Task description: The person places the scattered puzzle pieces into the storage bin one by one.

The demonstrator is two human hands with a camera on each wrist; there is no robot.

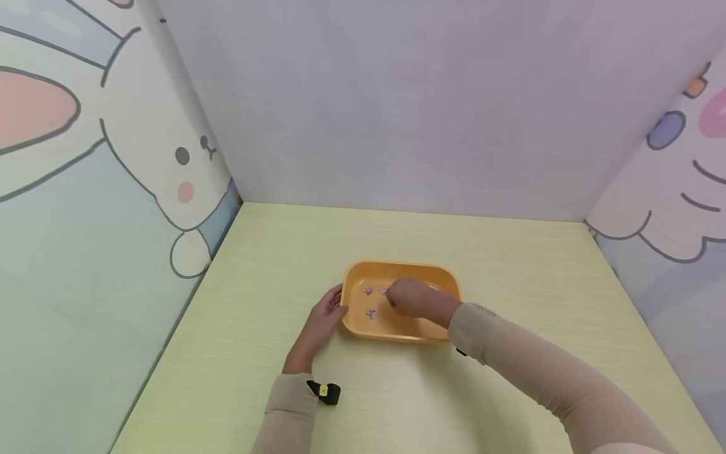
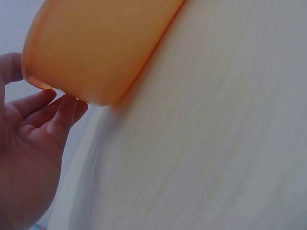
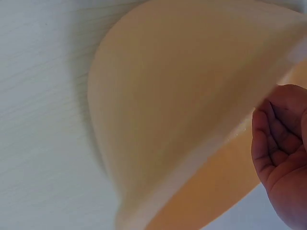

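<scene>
An orange plastic tray [image 1: 397,337] with a raised rim sits on the table. My left hand [image 1: 323,325] grips its left end, thumb at the rim and fingers against the outer wall; in the left wrist view the hand [image 2: 33,139] shows the same hold. My right hand [image 1: 414,297] reaches down inside the tray with its fingers curled. Beside its fingers lies a small pinkish piece [image 1: 382,291]. Two more small colourful pieces, one upper [image 1: 368,291] and one lower [image 1: 371,313], lie on the tray floor. In the right wrist view the right fingertips [image 3: 271,96] are partly hidden by the rim.
The pale wood-grain table [image 1: 283,252] reaches to a plain back wall [image 1: 397,113]. A side panel with a rabbit drawing [image 1: 147,139] stands at left, another with a cartoon figure [image 1: 669,189] at right. A black strap [image 1: 329,393] is on the left wrist.
</scene>
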